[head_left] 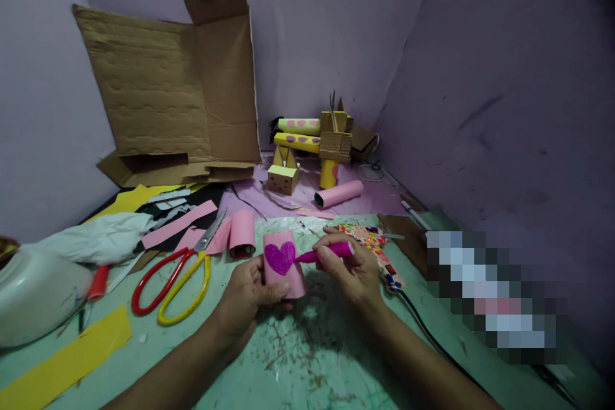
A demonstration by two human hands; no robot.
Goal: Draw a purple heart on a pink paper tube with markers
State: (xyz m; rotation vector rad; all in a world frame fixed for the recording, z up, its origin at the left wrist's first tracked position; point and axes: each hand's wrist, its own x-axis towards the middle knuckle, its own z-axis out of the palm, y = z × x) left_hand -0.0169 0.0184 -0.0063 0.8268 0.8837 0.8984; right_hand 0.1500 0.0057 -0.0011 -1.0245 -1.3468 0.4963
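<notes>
While the left hand point(247, 291) grips a pink tube point(296, 285) between thumb and fingers at the near centre, the right hand point(353, 275) pinches a magenta marker point(343, 248), its tip at the right edge of a purple heart point(280, 259) on the tube; how hard it presses cannot be told. The heart appears almost fully coloured. Good practice would call for short, light strokes drawn inward from the outline, the tube rolled slightly to present its curved side, and the left thumb kept off wet ink. Too firm a grip could dent the wall. Dark crumbs and scraps litter the green work surface point(269, 391) below the tube. Scissors point(207, 240) lie to the left, handles apart, near a second pink tube point(241, 230); a yellow strip point(72, 352) lies at near left. At far left, opened cardboard point(158, 90) stands before pale purple walls point(312, 25), which show marks on the right.
</notes>
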